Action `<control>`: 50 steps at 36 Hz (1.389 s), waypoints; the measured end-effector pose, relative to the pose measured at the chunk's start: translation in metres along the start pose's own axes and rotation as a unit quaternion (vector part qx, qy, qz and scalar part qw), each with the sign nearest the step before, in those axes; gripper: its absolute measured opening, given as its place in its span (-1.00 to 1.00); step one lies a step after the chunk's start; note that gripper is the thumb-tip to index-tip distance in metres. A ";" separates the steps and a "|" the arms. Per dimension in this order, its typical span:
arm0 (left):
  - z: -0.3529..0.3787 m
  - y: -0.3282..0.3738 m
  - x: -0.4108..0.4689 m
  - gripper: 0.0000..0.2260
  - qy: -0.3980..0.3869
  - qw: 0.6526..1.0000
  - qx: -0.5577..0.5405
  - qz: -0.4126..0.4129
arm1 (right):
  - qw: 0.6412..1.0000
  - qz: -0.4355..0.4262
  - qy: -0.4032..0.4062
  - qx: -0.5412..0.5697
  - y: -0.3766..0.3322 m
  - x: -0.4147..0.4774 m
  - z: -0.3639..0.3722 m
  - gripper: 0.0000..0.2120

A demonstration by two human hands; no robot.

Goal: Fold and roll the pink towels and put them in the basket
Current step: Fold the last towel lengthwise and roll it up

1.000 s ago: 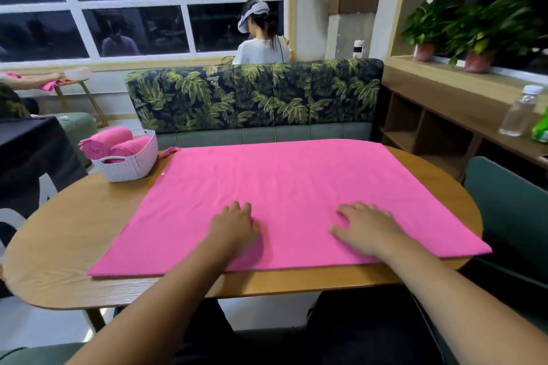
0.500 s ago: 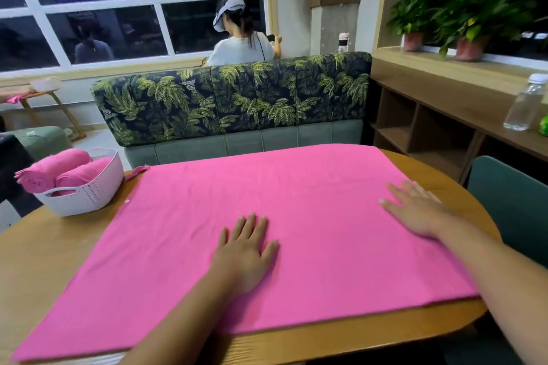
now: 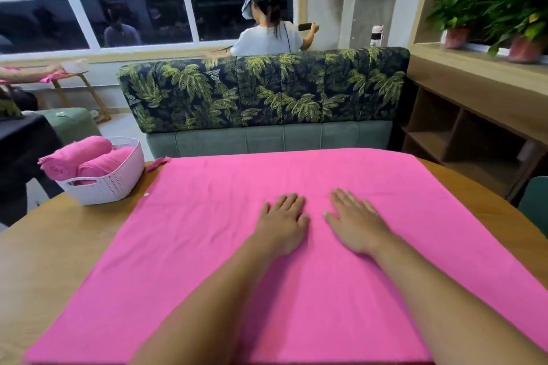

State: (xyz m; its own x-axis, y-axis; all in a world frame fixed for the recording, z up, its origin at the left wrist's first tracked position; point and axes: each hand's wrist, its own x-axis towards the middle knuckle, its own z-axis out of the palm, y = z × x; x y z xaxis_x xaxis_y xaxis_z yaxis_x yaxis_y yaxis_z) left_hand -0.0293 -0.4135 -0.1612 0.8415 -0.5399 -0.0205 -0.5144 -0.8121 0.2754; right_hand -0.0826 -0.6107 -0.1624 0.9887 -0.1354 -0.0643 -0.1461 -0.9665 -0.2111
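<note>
Pink towel: lay spread as one flat sheet on the wooden table, bright pink and nearly smooth, with only faint creases near its middle and left side.
Towel position: it covered the middle and right of the tabletop. Its far edge ran along the table's far side, in front of the leaf-print sofa.
Left hand: palm down near the towel's centre, fingers straight and close together, gripping nothing.
Right hand: just beside the left but not touching it, palm down, fingers straight and slightly fanned.
Edges: the left edge slanted from the far-left corner down to the near-left corner; the right edge ran out of view at the frame's side.
Basket: white and perforated, at the table's far left, near the towel's far-left corner. It held two rolled towels, one jutting over the rim.
Open room: bare wood lay left of the towel — a wide wedge below the basket — and a narrower strip showed on the right.
</note>
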 end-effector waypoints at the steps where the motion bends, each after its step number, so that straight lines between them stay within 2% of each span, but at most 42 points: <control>1: -0.006 -0.023 -0.002 -0.47 0.002 1.000 0.006 -0.016 | 1.000 0.000 -0.003 -0.009 0.000 -0.001 0.001 -0.34; 8: -0.055 -0.212 -0.022 -0.43 0.012 0.977 0.070 -0.199 | 1.000 -0.001 -0.004 -0.024 0.002 -0.001 0.003 -0.32; 13: -0.070 -0.270 -0.025 -0.39 0.021 0.964 0.066 -0.258 | 1.000 -0.001 -0.013 -0.027 -0.001 -0.002 0.000 -0.31; 16: -0.065 -0.243 -0.013 -0.43 0.063 0.957 0.081 -0.271 | 0.999 0.012 -0.016 -0.033 -0.010 0.000 -0.003 -0.32; 19: -0.051 -0.182 0.007 -0.55 0.072 0.984 0.042 -0.155 | 0.999 -0.026 -0.007 -0.035 -0.042 0.012 -0.003 -0.31; 22: -0.035 -0.116 0.025 -0.48 0.016 0.999 0.006 -0.035 | 0.994 -0.106 -0.022 -0.029 -0.075 0.031 0.002 -0.32; 24: -0.026 -0.092 0.030 -0.46 0.004 1.000 0.012 0.002 | 0.991 -0.122 -0.035 -0.032 -0.079 0.044 0.004 -0.30; 27: -0.022 -0.093 0.032 -0.46 -0.002 1.000 0.024 0.000 | 0.996 -0.084 -0.038 -0.017 -0.042 0.059 -0.004 -0.24; 32: -0.021 -0.106 0.031 -0.45 -0.013 0.999 0.042 -0.010 | 0.995 0.098 -0.009 -0.016 0.079 0.077 -0.030 -0.24; 34: -0.021 -0.105 0.031 -0.45 -0.011 0.999 0.044 -0.010 | 0.989 0.145 -0.005 -0.017 0.113 0.079 -0.037 -0.25; 38: -0.023 -0.100 0.032 -0.44 -0.021 0.999 0.031 -0.030 | 0.983 0.182 -0.007 -0.012 0.124 0.085 -0.044 -0.34; 40: -0.024 -0.088 0.039 -0.42 -0.015 0.998 0.024 -0.053 | 0.986 0.168 0.007 -0.018 0.103 0.095 -0.042 -0.37; 45: -0.017 -0.066 0.079 -0.39 -0.006 0.999 0.012 -0.046 | 1.000 0.012 -0.012 -0.011 0.008 0.125 -0.016 -0.38; 50: -0.037 -0.131 0.101 -0.40 -0.005 0.998 0.030 -0.054 | 1.000 -0.009 -0.009 -0.025 -0.008 0.134 -0.004 -0.31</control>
State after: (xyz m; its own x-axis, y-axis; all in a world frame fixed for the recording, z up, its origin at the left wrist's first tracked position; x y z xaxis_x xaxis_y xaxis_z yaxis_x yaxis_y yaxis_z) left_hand 0.1291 -0.3538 -0.1635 0.8914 -0.4496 -0.0570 -0.4290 -0.8777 0.2136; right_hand 0.0510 -0.6224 -0.1655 0.9904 -0.1141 -0.0775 -0.1255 -0.9785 -0.1636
